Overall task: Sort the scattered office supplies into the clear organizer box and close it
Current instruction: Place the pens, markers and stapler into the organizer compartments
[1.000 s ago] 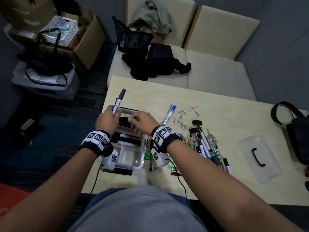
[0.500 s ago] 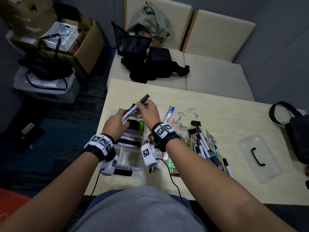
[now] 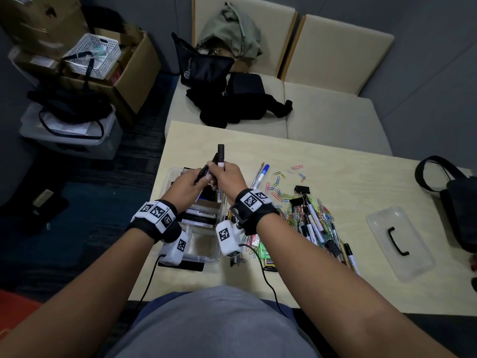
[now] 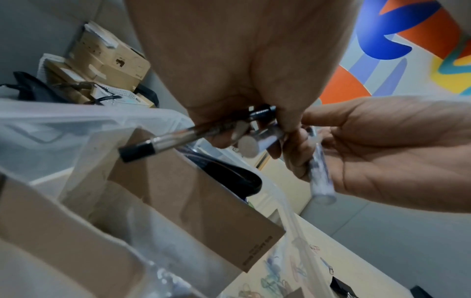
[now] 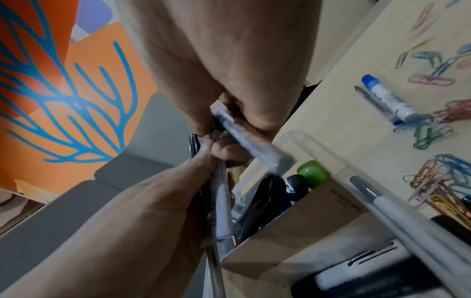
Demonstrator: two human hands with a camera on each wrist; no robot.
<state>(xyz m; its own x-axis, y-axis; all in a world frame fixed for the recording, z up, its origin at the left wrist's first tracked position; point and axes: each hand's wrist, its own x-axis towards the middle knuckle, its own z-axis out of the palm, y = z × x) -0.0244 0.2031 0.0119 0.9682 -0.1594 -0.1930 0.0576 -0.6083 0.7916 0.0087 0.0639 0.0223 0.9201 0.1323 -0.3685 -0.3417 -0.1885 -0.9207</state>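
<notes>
The clear organizer box (image 3: 206, 254) stands at the table's left edge, with pens, a brown card divider (image 4: 203, 211) and a green-capped item (image 5: 313, 173) inside. Both hands hover over its far end. My right hand (image 3: 219, 173) grips a black-capped marker (image 3: 221, 155) upright. Close beside it, my left hand (image 3: 200, 179) grips a clear pen with a black end (image 4: 163, 144), with another pen bunched alongside it. The box's clear lid (image 3: 400, 241) with a black handle lies far right. Loose markers, paper clips and binder clips (image 3: 309, 218) lie heaped right of the box.
A blue-capped pen (image 3: 260, 174) and scattered coloured paper clips (image 3: 281, 182) lie beyond the heap. A black bag (image 3: 459, 202) sits at the table's right edge. A beige sofa (image 3: 322, 120) with bags stands behind the table; boxes (image 3: 124, 73) are stacked on the floor at left.
The marker went from my left hand to my right, which came up out of the box and now holds it upright. My left hand now holds pens.
</notes>
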